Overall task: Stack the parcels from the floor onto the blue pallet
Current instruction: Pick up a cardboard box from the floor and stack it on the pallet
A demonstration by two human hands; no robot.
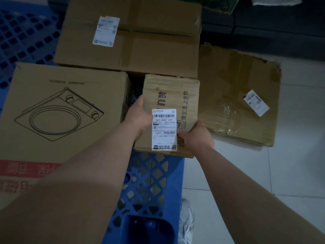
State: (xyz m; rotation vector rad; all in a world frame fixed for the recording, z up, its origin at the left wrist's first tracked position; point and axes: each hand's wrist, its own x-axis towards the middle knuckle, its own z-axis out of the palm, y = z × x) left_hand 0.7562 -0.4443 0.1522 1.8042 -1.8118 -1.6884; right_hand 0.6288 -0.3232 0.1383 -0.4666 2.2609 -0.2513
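I hold a small brown parcel (171, 103) with a white shipping label between both hands, over the right edge of the blue pallet (149, 187). My left hand (139, 117) grips its left side and my right hand (197, 138) grips its near right corner. On the pallet to the left stands a large box (58, 110) printed with a line drawing of an appliance. Behind the small parcel lies a big flat box (133, 37) with a white label. A crumpled, taped parcel (241, 95) rests on the floor to the right.
Pale floor tiles (281, 173) stretch along the right of the pallet, and my white shoe (186, 221) stands at its edge. Dark furniture (263, 20) runs across the back right. More blue pallet grid (22, 32) shows at the far left.
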